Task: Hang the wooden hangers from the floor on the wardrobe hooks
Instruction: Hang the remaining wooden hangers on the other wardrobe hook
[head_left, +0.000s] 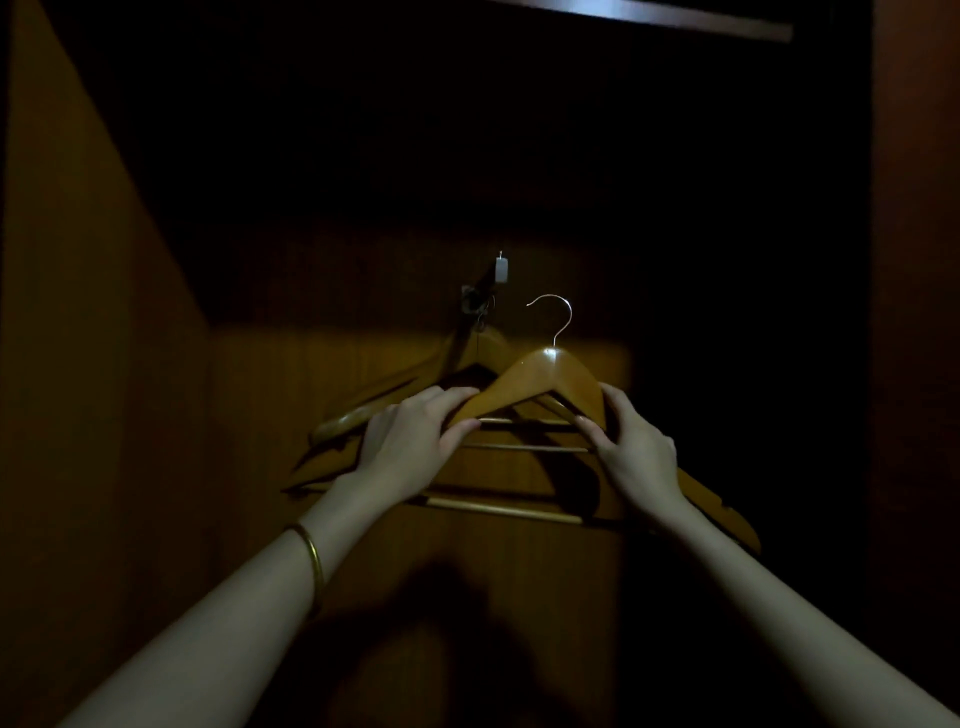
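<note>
I hold a wooden hanger (545, 376) upright in front of the wardrobe's back panel, its metal hook free in the air. My left hand (415, 441) grips its left shoulder and my right hand (636, 449) grips its right shoulder. The wardrobe hook (475, 301) sits up and to the left of the held hanger's metal hook, with a small white tag (501, 269) above it. Other wooden hangers (374, 402) hang from that hook, tilted, partly hidden behind my left hand.
The wardrobe interior is very dark. A wooden side wall (104, 364) rises on the left and another panel (914, 312) on the right. A pale strip (675, 13) runs across the top. A gold bangle (311, 558) circles my left wrist.
</note>
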